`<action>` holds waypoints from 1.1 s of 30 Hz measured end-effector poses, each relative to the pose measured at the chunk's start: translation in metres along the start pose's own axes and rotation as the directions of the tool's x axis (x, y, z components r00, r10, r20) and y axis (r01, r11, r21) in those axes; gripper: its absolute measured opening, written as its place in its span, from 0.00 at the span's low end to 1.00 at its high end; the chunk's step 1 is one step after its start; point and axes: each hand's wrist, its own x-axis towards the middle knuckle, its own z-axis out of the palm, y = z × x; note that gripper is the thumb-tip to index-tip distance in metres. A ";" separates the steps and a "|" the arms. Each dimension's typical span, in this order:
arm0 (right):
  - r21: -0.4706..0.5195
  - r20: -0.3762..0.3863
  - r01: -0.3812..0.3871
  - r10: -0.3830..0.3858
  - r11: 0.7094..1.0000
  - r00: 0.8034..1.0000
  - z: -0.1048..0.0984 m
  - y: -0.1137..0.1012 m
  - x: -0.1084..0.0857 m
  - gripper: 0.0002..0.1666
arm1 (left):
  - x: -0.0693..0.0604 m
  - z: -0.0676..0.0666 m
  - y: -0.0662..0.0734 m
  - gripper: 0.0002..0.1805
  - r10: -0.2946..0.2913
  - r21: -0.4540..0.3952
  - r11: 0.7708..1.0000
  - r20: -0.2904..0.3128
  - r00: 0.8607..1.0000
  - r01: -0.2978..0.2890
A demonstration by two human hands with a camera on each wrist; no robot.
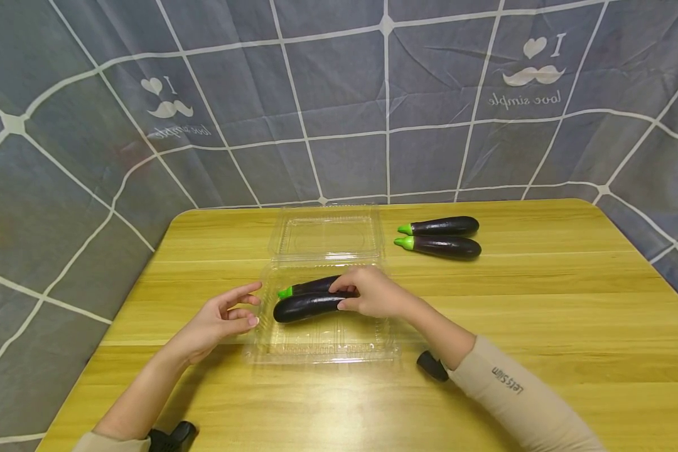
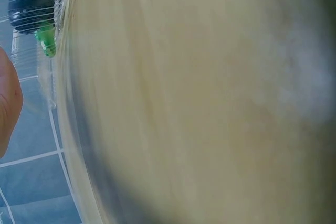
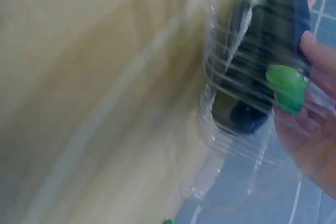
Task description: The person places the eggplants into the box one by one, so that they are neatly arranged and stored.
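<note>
Currently, the right hand (image 1: 375, 293) pinches the near eggplant (image 1: 305, 307) in the clear tray (image 1: 328, 349); the left hand (image 1: 217, 321) hovers left, fingers apart. Glossy skin could slip, or the unheld tray shift if bumped.

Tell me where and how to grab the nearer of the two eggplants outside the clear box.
Probably take the nearer eggplant by the middle of its dark body, from above and the near side: it lies crosswise, with the farther eggplant close along its far side.
</note>
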 end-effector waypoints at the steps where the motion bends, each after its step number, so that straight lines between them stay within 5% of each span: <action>1: -0.006 0.004 -0.002 0.002 1.000 1.000 0.002 -0.001 0.000 0.14 | 0.000 0.000 0.000 0.36 -0.002 0.001 1.000 -0.001 1.000 0.002; 25: 0.027 -0.021 -0.030 0.030 0.999 0.999 0.015 -0.006 -0.002 0.15 | 0.000 0.001 0.000 0.36 0.009 0.001 1.000 -0.006 1.000 -0.009; 33: 0.156 -0.033 -0.060 0.066 0.986 0.997 0.016 -0.002 -0.003 0.13 | 0.000 -0.001 -0.003 0.37 -0.008 0.005 1.000 -0.010 1.000 0.008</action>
